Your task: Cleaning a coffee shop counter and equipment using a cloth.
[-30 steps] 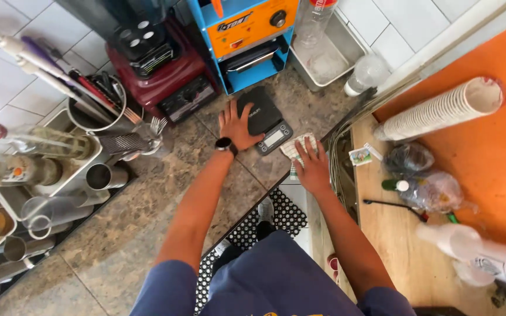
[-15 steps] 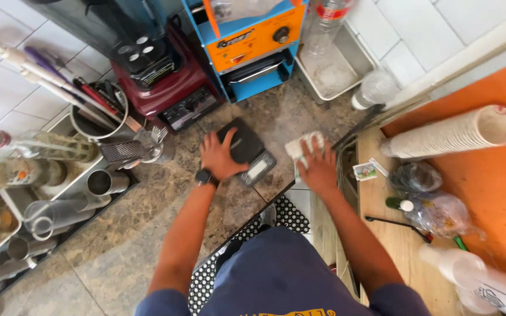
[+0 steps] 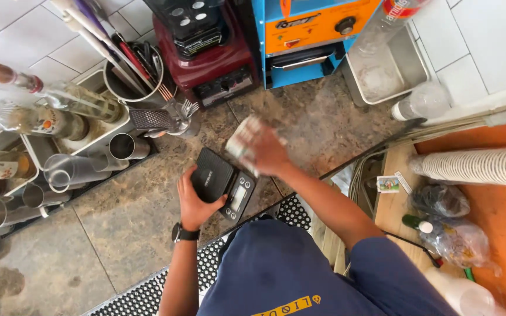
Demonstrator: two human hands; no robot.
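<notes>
My left hand (image 3: 193, 201) rests on a small black digital scale (image 3: 222, 182) that sits on the stone counter (image 3: 124, 222), fingers wrapped over its near left corner. My right hand (image 3: 266, 153) is lifted above the counter just right of the scale and holds a small pale folded cloth or packet (image 3: 243, 142); the hand is motion-blurred. A black watch is on my left wrist.
A dark red blender base (image 3: 215, 64) and a blue and orange machine (image 3: 306, 35) stand at the back. Metal cups (image 3: 127, 146), bottles and a utensil holder (image 3: 133, 76) crowd the left. A metal tray (image 3: 385, 64), stacked paper cups (image 3: 475, 167) and an orange surface lie right.
My right hand has lifted the pale item off the counter and carried it left, toward the scale. My left hand has slid to the scale's left corner. The view has shifted.
</notes>
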